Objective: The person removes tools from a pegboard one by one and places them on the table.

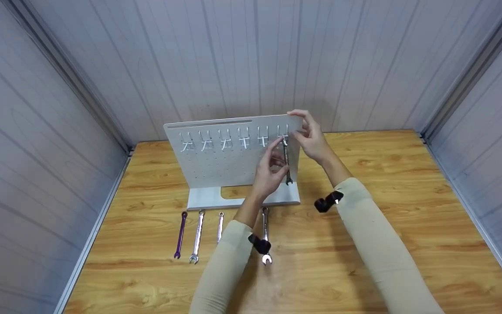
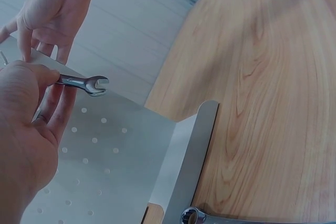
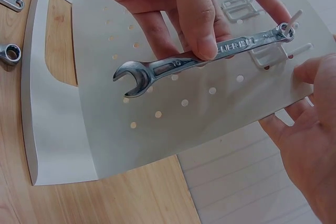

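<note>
Could slip off the white hook (image 3: 294,17) at the upper right corner of the white perforated metal pegboard stand (image 1: 216,161) if let go early: ring end only just over the hook tip. Could also rock the stand if pushed too hard.

Left hand (image 1: 268,172) in front of the stand's right side, thumb and fingers pinching the shaft of the small polished steel combination wrench (image 3: 202,59), hanging down the stand's right edge with its open jaw lowest. Right hand (image 1: 312,139) at the stand's top right corner, fingers curled over the edge, steadying it.

Bright chrome, slim, stamped lettering along the shaft. In front of the stand's base, more wrenches flat on the wooden table (image 1: 408,174), including a purple wrench (image 1: 180,235).
</note>
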